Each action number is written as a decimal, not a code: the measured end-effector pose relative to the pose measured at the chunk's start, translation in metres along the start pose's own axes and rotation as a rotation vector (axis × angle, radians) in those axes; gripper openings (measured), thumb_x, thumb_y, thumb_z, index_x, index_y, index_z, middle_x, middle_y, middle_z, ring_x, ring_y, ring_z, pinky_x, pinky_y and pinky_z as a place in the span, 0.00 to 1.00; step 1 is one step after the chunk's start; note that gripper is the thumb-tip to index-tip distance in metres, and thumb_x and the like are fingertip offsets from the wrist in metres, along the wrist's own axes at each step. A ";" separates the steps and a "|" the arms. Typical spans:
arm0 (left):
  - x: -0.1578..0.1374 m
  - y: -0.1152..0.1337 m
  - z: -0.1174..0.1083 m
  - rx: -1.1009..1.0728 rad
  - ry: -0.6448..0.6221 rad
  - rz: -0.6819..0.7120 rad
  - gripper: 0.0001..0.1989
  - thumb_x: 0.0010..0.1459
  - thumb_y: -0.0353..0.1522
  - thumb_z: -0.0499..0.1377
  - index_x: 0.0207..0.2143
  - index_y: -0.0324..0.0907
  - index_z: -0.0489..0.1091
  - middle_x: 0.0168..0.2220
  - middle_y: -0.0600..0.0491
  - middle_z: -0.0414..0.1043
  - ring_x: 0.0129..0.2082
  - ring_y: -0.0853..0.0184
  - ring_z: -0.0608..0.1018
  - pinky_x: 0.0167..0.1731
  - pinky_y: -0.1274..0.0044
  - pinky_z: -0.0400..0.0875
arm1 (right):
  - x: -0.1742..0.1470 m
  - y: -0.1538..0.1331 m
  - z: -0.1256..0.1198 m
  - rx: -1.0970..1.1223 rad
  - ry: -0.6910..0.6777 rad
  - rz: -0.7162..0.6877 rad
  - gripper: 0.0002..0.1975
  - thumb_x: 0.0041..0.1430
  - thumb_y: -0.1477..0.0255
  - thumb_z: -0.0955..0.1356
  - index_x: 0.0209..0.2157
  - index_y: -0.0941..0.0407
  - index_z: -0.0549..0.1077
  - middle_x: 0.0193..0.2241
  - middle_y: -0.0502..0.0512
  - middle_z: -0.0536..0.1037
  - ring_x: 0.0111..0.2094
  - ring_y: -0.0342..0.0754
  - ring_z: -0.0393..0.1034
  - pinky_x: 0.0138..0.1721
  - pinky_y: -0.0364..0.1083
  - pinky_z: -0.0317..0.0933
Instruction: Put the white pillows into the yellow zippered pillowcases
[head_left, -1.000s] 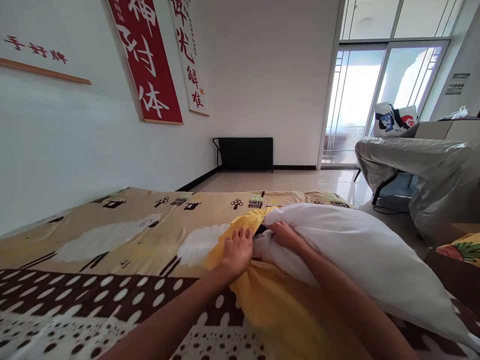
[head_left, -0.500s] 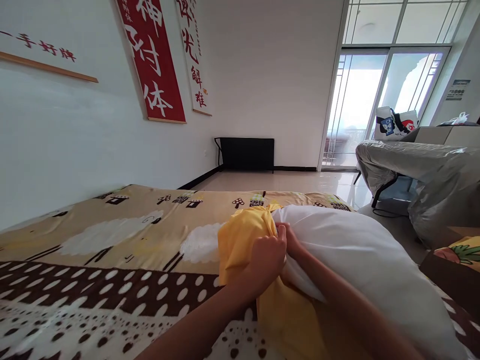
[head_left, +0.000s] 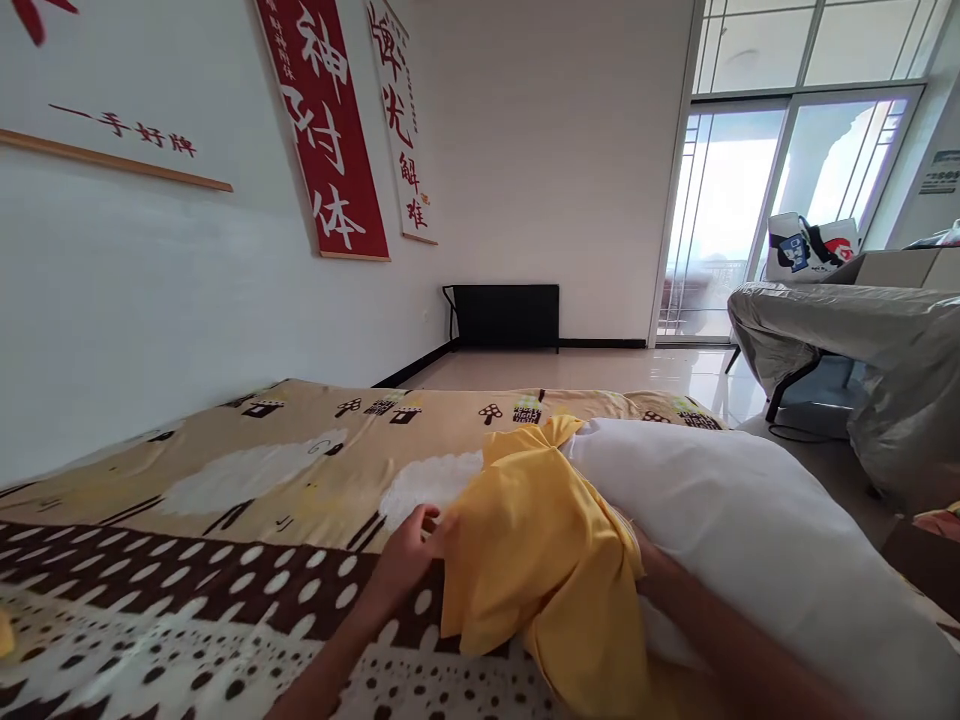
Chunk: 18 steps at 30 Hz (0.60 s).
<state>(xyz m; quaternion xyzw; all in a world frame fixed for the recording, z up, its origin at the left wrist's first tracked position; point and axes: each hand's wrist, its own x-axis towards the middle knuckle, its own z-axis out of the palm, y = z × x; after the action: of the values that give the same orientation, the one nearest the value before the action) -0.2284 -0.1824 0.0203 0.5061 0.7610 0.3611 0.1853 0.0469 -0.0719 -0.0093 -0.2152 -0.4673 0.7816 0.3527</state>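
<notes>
A white pillow [head_left: 735, 510] lies on the bed at the right, its far left end partly inside a yellow pillowcase [head_left: 540, 530]. The pillowcase is bunched and creased, and its lower folds hang toward me. At its left edge my left hand [head_left: 411, 548] has its fingers curled, pinching the yellow cloth. My right hand [head_left: 649, 562] reaches in under the pillowcase beside the pillow. Only the wrist and forearm show there; its fingers are hidden by the cloth.
A patterned bedsheet [head_left: 247, 490] in tan, brown and white spreads under everything. Farther off are a black folded panel [head_left: 506, 317] against the wall, a plastic-wrapped piece of furniture [head_left: 862, 310] at right, hanging scrolls [head_left: 330, 130] and a glass sliding door [head_left: 727, 210].
My left hand has shifted left and down, away from my right hand, to the pillowcase's left edge. My right hand has slipped under the yellow cloth, which now spreads wider. The view has turned slightly left.
</notes>
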 end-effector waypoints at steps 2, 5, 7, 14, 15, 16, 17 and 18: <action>0.011 -0.025 -0.003 -0.330 -0.214 -0.186 0.31 0.49 0.56 0.50 0.41 0.39 0.66 0.43 0.43 0.71 0.40 0.58 0.75 0.32 0.74 0.69 | -0.002 0.001 0.010 0.125 0.018 0.037 0.10 0.47 0.63 0.70 0.26 0.55 0.75 0.24 0.52 0.76 0.30 0.49 0.68 0.39 0.49 0.63; 0.024 -0.026 0.010 -0.652 -0.364 -0.231 0.34 0.48 0.58 0.50 0.43 0.40 0.68 0.42 0.44 0.73 0.41 0.59 0.75 0.33 0.75 0.70 | -0.006 0.003 0.023 0.170 0.125 0.026 0.08 0.46 0.64 0.69 0.23 0.55 0.73 0.20 0.50 0.73 0.24 0.47 0.65 0.33 0.48 0.63; 0.033 -0.011 0.024 -0.669 -0.335 -0.199 0.34 0.48 0.59 0.50 0.41 0.39 0.70 0.38 0.44 0.75 0.38 0.58 0.76 0.31 0.74 0.70 | -0.013 0.002 0.028 0.191 0.166 -0.001 0.06 0.44 0.68 0.70 0.25 0.56 0.74 0.21 0.50 0.74 0.25 0.46 0.66 0.32 0.46 0.62; 0.086 0.026 0.054 -0.585 -0.312 -0.054 0.26 0.33 0.44 0.69 0.33 0.36 0.72 0.30 0.48 0.76 0.30 0.62 0.75 0.28 0.76 0.67 | -0.071 0.016 0.030 -0.266 -0.010 0.060 0.18 0.52 0.63 0.67 0.43 0.57 0.74 0.36 0.57 0.77 0.39 0.53 0.71 0.41 0.49 0.63; 0.093 0.025 0.053 -0.596 -0.307 -0.028 0.25 0.32 0.43 0.69 0.32 0.36 0.72 0.30 0.49 0.76 0.30 0.62 0.75 0.29 0.76 0.67 | -0.080 0.020 0.029 -0.434 -0.017 0.066 0.17 0.51 0.66 0.67 0.43 0.56 0.74 0.37 0.56 0.77 0.41 0.53 0.70 0.42 0.49 0.63; 0.100 0.023 0.050 -0.610 -0.292 -0.007 0.25 0.33 0.43 0.69 0.31 0.36 0.72 0.30 0.49 0.75 0.30 0.63 0.75 0.29 0.77 0.67 | -0.087 0.022 0.028 -0.591 -0.009 0.066 0.16 0.50 0.69 0.68 0.42 0.54 0.74 0.38 0.54 0.77 0.42 0.53 0.69 0.43 0.48 0.63; 0.107 0.019 0.046 -0.628 -0.270 0.012 0.25 0.33 0.43 0.68 0.32 0.36 0.71 0.31 0.49 0.75 0.30 0.63 0.74 0.29 0.77 0.67 | -0.094 0.022 0.026 -0.716 0.020 0.054 0.14 0.49 0.71 0.68 0.40 0.53 0.75 0.38 0.53 0.77 0.42 0.53 0.69 0.42 0.48 0.62; 0.112 0.013 0.042 -0.645 -0.249 0.026 0.26 0.34 0.44 0.67 0.33 0.36 0.71 0.31 0.49 0.75 0.31 0.63 0.74 0.30 0.77 0.67 | -0.099 0.020 0.024 -0.792 0.091 0.010 0.11 0.49 0.71 0.68 0.37 0.53 0.76 0.36 0.53 0.77 0.40 0.52 0.69 0.40 0.47 0.63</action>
<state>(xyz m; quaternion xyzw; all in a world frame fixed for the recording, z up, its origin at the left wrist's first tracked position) -0.2398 -0.0632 0.0112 0.4714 0.5726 0.5209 0.4226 0.0890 -0.1665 -0.0144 -0.3710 -0.7155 0.5323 0.2590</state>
